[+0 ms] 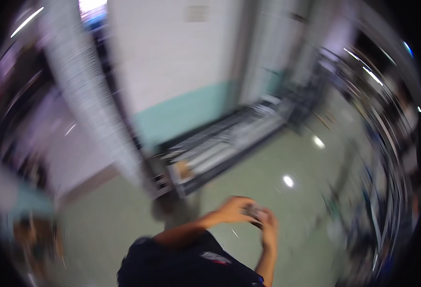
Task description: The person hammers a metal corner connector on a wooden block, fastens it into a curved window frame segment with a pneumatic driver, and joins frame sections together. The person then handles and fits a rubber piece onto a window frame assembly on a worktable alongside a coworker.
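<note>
Nearest, above the dark short sleeve (pixel 182 263), the left hand (pixel 234 209) and right hand (pixel 269 227) meet, both closed around a small dark blurred object (pixel 254 211) held in the air between their fingers; its kind I cannot tell. Below and beyond lies the glossy pale green floor (pixel 268 162), then a long grey metal rack (pixel 229 143) against the white and teal wall (pixel 182 71). Held only by fingertips, the object could slip and drop to that hard floor.

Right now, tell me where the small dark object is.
In the head view, the small dark object sits low and right of centre, between the left hand and right hand, above the green floor.
</note>
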{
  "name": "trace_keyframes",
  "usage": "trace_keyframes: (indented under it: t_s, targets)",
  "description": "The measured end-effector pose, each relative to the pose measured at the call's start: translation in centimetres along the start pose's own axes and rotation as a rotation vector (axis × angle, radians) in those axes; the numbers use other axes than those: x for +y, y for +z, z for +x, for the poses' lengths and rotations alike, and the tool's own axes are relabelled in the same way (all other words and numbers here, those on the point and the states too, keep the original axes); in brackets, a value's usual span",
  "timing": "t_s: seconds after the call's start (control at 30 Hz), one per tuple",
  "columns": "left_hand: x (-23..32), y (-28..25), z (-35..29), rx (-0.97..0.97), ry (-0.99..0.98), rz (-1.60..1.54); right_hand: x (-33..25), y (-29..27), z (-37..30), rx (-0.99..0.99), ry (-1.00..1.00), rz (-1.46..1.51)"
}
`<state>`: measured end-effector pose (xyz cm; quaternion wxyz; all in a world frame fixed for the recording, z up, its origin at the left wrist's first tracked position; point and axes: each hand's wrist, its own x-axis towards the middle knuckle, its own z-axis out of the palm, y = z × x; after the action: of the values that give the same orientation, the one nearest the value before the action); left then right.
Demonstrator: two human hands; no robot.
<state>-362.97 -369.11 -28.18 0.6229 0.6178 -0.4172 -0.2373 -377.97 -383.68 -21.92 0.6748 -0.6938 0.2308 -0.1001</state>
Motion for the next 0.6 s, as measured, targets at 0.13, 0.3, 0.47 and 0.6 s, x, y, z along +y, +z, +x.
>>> trace_keyframes:
  t_s: [0.13,0.3,0.47,0.6]
  targets:
    - [-5.2,4.3,-2.0,0.063,-0.224,0.128,1.6,-4.2,-3.0,-0.104,-0.207,-0.263]
    - [-8.2,17.0,10.6,-0.302,-0.334,-0.222,5.4,-16.7,-8.7,0.206,-0.089,-0.243]
    - [-5.7,30.9,19.4,-0.709,-0.155,-0.042,11.6,-26.4,-12.1,0.519,0.064,0.026]
    - [-9.3,36.1,28.9,-0.63,-0.185,-0.132,11.3,-36.5,-2.9,0.449,0.176,0.203]
